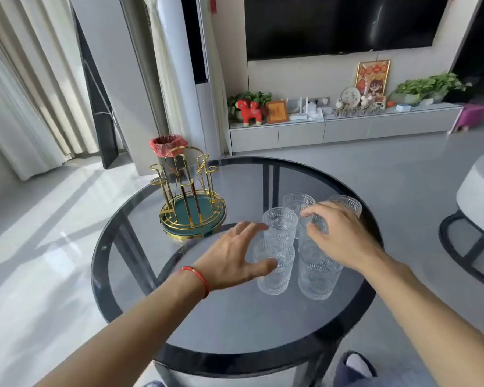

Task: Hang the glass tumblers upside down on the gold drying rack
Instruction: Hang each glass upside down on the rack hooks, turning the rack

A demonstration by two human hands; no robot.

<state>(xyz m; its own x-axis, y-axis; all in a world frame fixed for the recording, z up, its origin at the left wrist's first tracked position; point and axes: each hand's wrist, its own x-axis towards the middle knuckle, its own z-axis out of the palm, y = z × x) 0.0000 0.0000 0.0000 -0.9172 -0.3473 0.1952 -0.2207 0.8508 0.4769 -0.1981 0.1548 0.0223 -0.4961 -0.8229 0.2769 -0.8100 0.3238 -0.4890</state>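
Observation:
Several clear patterned glass tumblers stand upright in a cluster on the round dark glass table (235, 325). The gold drying rack (189, 191), on a green round tray, stands empty at the table's back left. My left hand (235, 258), with a red string at the wrist, is spread open around the front-left tumbler (275, 270); its thumb is at the glass and its fingertips reach the tumbler behind (280, 224). My right hand (336, 233) comes from above, its fingers curled onto the rim of a middle tumbler (317, 223), which is mostly hidden.
Another tumbler (317, 275) stands front right, and two more (296, 202) stand at the back. A bin with a red liner (168, 143) sits on the floor behind the rack. A white round table (481, 196) is to the right.

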